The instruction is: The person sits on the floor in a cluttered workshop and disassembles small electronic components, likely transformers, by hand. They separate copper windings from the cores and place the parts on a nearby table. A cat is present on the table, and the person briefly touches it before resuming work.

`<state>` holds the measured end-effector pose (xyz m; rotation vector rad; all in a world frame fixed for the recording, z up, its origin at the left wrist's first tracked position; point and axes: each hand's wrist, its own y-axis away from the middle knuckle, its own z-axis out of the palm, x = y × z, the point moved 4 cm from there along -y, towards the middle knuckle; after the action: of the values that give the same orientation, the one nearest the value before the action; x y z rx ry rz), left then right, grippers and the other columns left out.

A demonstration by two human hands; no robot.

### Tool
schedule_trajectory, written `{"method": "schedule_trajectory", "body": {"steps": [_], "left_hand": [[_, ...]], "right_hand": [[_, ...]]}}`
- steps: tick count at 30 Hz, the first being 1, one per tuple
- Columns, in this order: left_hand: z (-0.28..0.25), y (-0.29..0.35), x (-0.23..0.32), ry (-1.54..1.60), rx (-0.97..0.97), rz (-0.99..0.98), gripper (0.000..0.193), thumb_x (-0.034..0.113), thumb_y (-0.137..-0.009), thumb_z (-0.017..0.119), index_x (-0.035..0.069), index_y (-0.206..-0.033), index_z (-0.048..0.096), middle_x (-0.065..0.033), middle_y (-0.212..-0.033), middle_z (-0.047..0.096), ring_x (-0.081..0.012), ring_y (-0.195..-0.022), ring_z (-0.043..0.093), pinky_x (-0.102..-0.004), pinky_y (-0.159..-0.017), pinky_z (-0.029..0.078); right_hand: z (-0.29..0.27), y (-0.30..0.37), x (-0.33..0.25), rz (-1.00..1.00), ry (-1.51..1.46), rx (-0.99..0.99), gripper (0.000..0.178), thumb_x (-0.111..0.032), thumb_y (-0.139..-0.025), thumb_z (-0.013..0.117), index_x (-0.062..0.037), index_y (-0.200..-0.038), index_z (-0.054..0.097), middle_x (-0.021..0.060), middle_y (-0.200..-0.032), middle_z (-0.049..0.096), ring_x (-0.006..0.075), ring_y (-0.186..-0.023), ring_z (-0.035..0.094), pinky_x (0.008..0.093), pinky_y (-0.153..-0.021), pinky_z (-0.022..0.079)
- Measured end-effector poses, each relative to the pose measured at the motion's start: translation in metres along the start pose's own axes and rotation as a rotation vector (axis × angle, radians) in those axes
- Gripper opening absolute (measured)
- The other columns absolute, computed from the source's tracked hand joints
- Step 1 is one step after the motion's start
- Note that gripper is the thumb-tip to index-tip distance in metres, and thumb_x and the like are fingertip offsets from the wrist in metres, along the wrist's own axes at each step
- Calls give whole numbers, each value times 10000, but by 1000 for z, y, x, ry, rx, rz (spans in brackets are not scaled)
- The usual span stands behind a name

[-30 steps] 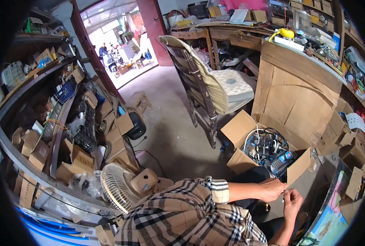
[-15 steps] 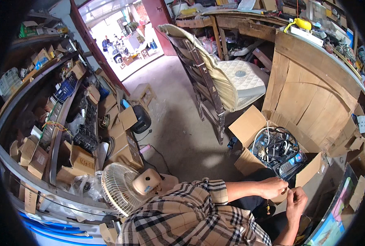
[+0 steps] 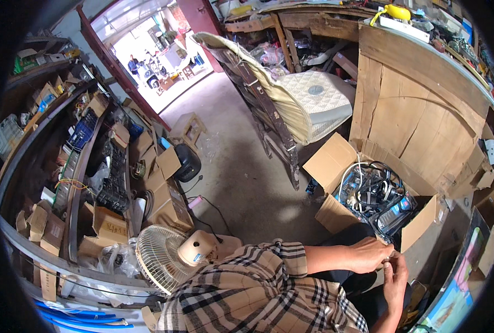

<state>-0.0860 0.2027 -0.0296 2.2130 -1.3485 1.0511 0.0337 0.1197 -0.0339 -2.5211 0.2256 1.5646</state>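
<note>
My left hand (image 3: pixel 371 255) reaches out from a checked shirt sleeve (image 3: pixel 288 256), its fingers closed in a pinch. Against its fingertips rests my right hand (image 3: pixel 394 278), with thumb and fingers also drawn together. Whatever lies between the fingers is too small and too covered to name. Just beyond both hands is an open cardboard box (image 3: pixel 329 162) with its flaps spread. Inside it are tangled black and white cables (image 3: pixel 379 186) and a blue-and-grey device (image 3: pixel 396 213).
A beige fan (image 3: pixel 161 258) stands close on my left, before shelves (image 3: pixel 77 191) crowded with cartons. Ahead, a chair with a pale cushion (image 3: pixel 318 102) stands by a wooden cabinet (image 3: pixel 419 119). At right leans a colourful panel (image 3: pixel 452 294). A low wooden stool (image 3: pixel 188 129) stands near the doorway.
My hands have come closer together, the fingertips now meeting and partly overlapping. The small dark item seen at my left fingers before is now hidden. The view has shifted slightly.
</note>
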Motion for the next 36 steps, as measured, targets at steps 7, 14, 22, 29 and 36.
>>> {"method": "schedule_trajectory", "body": {"steps": [7, 14, 22, 29, 36], "left_hand": [[-8, 0, 7, 108, 39, 51, 116, 21, -832, 509, -52, -822, 419, -257, -690, 575, -420, -695, 622, -448, -577, 456], [-8, 3, 6, 97, -1, 18, 96, 37, -852, 504, -51, -832, 471, -260, -713, 590, -422, -698, 619, -458, -596, 460], [6, 8, -8, 288, -8, 30, 136, 85, -866, 496, -15, -850, 587, -211, -761, 629, -392, -775, 626, -475, -705, 457], [14, 5, -10, 161, -211, -39, 142, 71, -839, 506, -35, -831, 600, -214, -757, 637, -386, -782, 637, -461, -698, 475], [13, 4, -13, 132, -87, -147, 136, 37, -825, 508, -75, -861, 577, -275, -788, 622, -419, -808, 630, -483, -704, 472]], "right_hand": [[6, -4, 43, 367, -629, -225, 293, -273, -958, 557, -70, -747, 556, -14, -572, 506, 41, -455, 382, 204, -418, 257], [0, -10, 46, 397, -531, -251, 300, -225, -949, 560, -50, -706, 574, 0, -580, 538, 48, -460, 388, 211, -427, 260], [-13, -15, 22, 199, -181, -521, 271, -171, -951, 539, 10, -759, 598, 36, -622, 583, 91, -522, 484, 244, -492, 373], [-15, -17, -9, -184, 274, -383, 115, -60, -817, 644, 6, -733, 602, 127, -677, 620, 261, -581, 601, 352, -563, 465], [-5, -2, -51, -339, 655, -221, 92, -58, -752, 660, -20, -747, 576, 148, -682, 607, 328, -627, 626, 400, -585, 489]]}}
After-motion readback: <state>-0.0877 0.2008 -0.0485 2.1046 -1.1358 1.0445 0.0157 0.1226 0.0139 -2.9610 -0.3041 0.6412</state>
